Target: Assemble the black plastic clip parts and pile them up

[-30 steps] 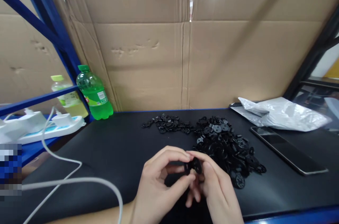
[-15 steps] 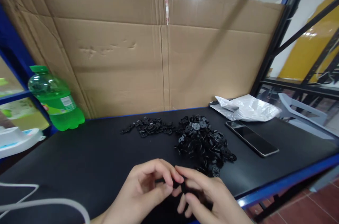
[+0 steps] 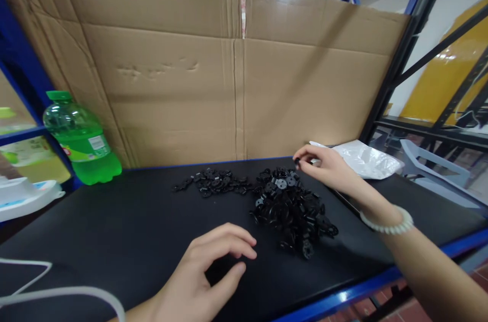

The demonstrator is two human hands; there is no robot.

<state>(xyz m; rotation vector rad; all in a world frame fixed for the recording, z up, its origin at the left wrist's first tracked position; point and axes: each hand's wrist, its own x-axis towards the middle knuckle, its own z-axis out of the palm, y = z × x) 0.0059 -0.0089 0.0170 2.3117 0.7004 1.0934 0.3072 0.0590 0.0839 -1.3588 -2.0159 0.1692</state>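
My left hand (image 3: pixel 213 266) is held over the near part of the black table, fingers curved and apart from the thumb, with nothing between them. Farther off, my right hand (image 3: pixel 324 164) is raised above the back right of a big pile of small black plastic parts (image 3: pixel 287 210). Its thumb and index finger pinch a small black plastic part (image 3: pixel 297 161), mostly covered by the fingertips. Left of the big pile lies a smaller, flatter heap of black parts (image 3: pixel 219 182). Several pieces in the big pile are round discs with holes.
A green soda bottle (image 3: pixel 82 141) stands at the back left, near a white power strip (image 3: pixel 28 197) and a pale cable (image 3: pixel 76 291). Cardboard (image 3: pixel 171 93) walls the back. A white plastic bag (image 3: pixel 368 159) lies at right; my right forearm covers most of a phone (image 3: pixel 348 202).
My hands, earlier together near the front edge around a small black part, are now apart. The right one has moved forward and right, past the big pile; the left has opened.
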